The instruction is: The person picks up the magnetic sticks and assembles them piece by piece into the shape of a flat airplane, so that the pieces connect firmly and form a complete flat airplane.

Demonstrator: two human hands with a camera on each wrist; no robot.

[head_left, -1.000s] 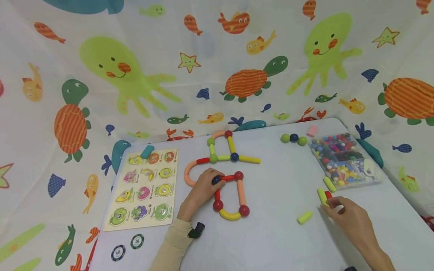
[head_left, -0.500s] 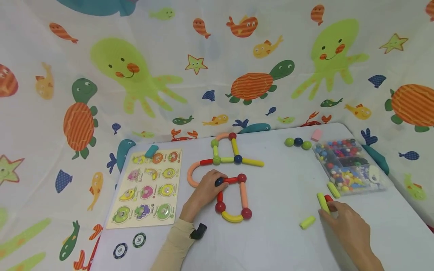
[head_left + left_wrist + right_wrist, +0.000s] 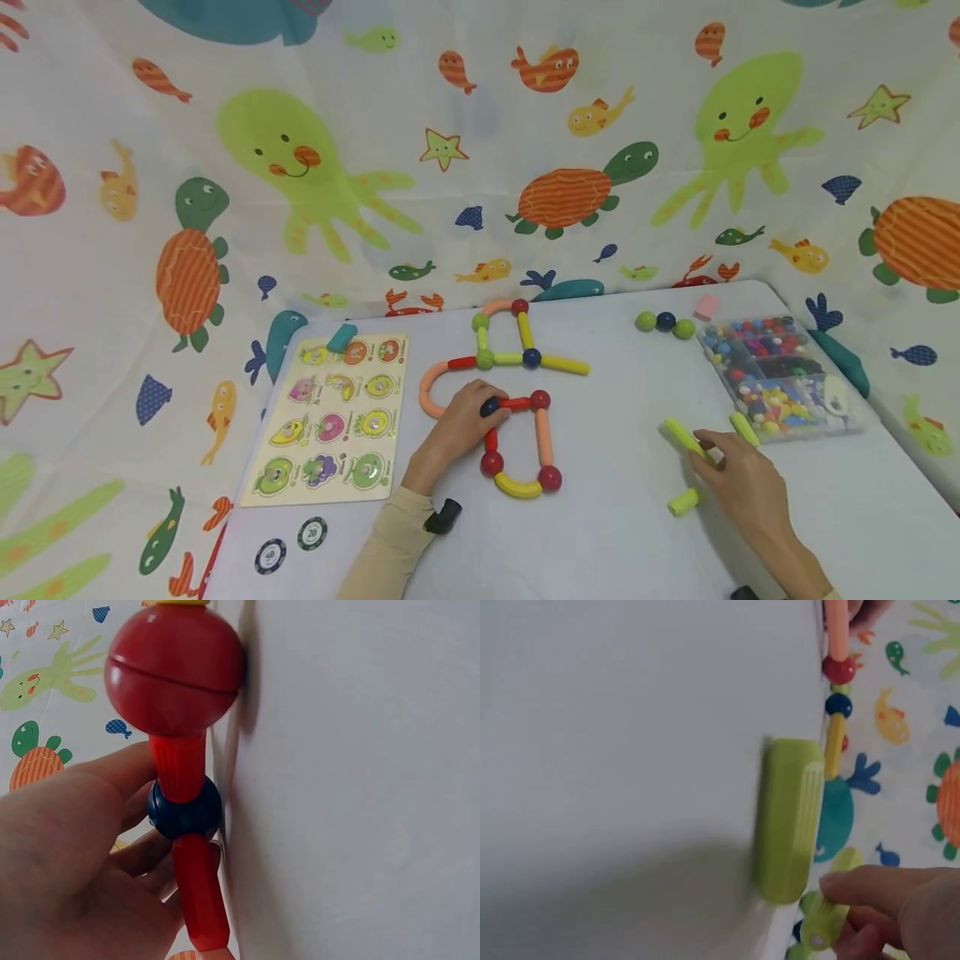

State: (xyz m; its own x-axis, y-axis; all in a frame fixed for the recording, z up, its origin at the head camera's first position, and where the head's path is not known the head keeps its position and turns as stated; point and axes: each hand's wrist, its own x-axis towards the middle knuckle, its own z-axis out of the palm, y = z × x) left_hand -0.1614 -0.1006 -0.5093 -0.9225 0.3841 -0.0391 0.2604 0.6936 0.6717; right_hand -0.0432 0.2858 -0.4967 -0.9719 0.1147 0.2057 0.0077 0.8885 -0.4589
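Observation:
My left hand [image 3: 459, 427] holds a dark blue magnetic ball [image 3: 186, 810] where red magnetic sticks join it. From there a closed outline continues through red balls [image 3: 550, 477], a peach stick [image 3: 543, 437] and a curved yellow stick [image 3: 519, 487]. Over on the right, my right hand [image 3: 742, 477] pinches a light green stick [image 3: 682, 435] between thumb and fingers; the right wrist view shows the thumb across this stick [image 3: 831, 909]. A second green stick [image 3: 789, 821] lies on the table just by that hand. Another green stick [image 3: 744, 428] lies beyond the knuckles.
Behind the left hand, more joined sticks and balls [image 3: 508, 359] form a second outline. A fruit puzzle board [image 3: 397, 467] lies left, with two chips [image 3: 312, 533] below. At right are a divided bead box [image 3: 787, 433], a pink block [image 3: 707, 307] and a row of balls [image 3: 665, 322].
My right hand has moved left with the green stick, close over the nearer green stick. The red piece beside it no longer shows. The left hand keeps its place on the blue ball.

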